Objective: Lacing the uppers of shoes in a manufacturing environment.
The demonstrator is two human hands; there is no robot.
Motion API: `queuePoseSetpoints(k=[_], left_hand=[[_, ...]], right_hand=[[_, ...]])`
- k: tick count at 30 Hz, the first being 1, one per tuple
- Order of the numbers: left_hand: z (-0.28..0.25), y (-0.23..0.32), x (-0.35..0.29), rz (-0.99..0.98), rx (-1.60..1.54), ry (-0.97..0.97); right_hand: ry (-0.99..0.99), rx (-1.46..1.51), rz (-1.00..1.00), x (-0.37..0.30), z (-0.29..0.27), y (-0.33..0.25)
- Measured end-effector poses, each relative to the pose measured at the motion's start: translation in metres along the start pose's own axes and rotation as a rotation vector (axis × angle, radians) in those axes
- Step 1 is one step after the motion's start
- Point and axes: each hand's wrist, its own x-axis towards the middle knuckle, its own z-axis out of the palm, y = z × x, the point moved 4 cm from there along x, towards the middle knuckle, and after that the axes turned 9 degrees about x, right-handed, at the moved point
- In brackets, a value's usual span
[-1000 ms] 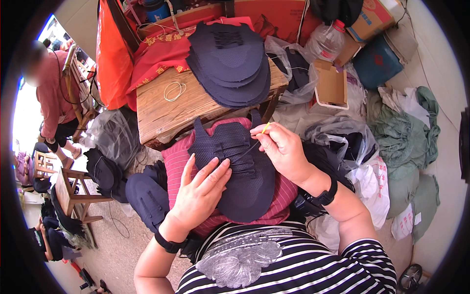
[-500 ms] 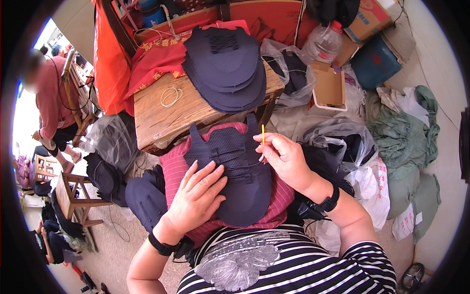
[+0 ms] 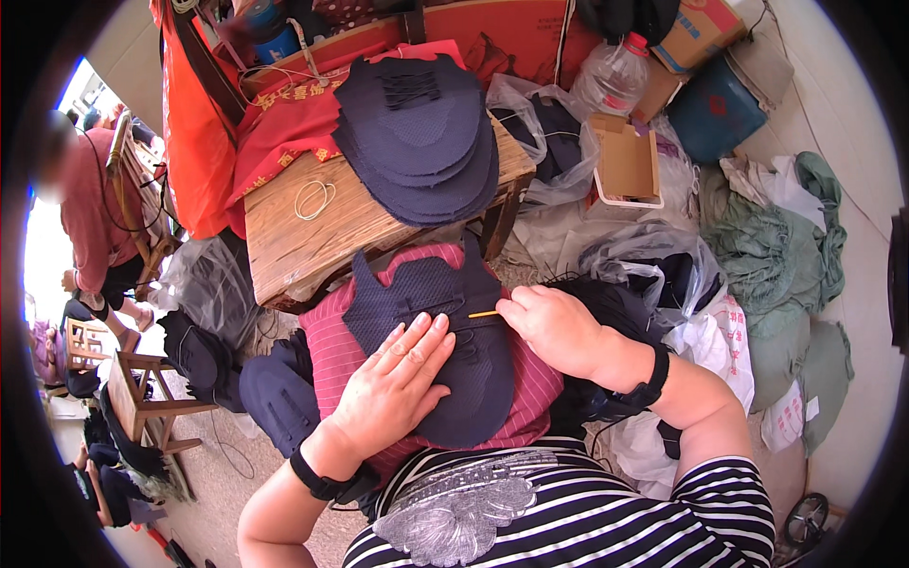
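Observation:
A navy knitted shoe upper [image 3: 478, 379] lies flat on a red striped cushion [image 3: 327, 327] over my lap, with thin dark cord crossing its middle. My left hand [image 3: 393, 379] rests on the upper with fingers stretched out, pressing it down near the cord. On the upper's right edge, my right hand [image 3: 554, 327] pinches a thin yellow tool [image 3: 484, 314], shaped like a slim needle or hook. The tool lies level, its tip pointing left over the cord rows. Whether a cord is caught on the tip is too small to tell.
Beyond my lap a wooden stool [image 3: 275, 232] bears a stack of shoe uppers [image 3: 412, 123] and a loop of pale cord [image 3: 314, 200]. More uppers [image 3: 279, 393] lie at my left. Plastic bags [image 3: 653, 260] and an open box [image 3: 627, 161] stand to the right. A person [image 3: 95, 208] is at far left.
My right hand has come down, turning the yellow tool from upright to level over the upper. My left hand has slid slightly right, its fingers closer together. The whole view has shifted a little.

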Motion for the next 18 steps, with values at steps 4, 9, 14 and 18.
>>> queuePoseSetpoints(k=[4,9,14,18], left_hand=[[0.000,0.000,0.000,-0.010,-0.009,0.005],[-0.001,-0.001,0.001,-0.018,-0.041,0.017],[-0.006,-0.010,-0.002,-0.053,-0.249,0.146],[-0.005,-0.026,0.001,-0.205,-0.418,0.307]], right_hand=[[0.048,-0.068,-0.054,0.015,-0.002,-0.001],[0.070,-0.016,-0.271,0.033,-0.009,-0.005],[0.057,0.207,-0.137,0.034,-0.005,0.007],[-0.161,0.632,0.142,0.040,-0.024,0.019]])
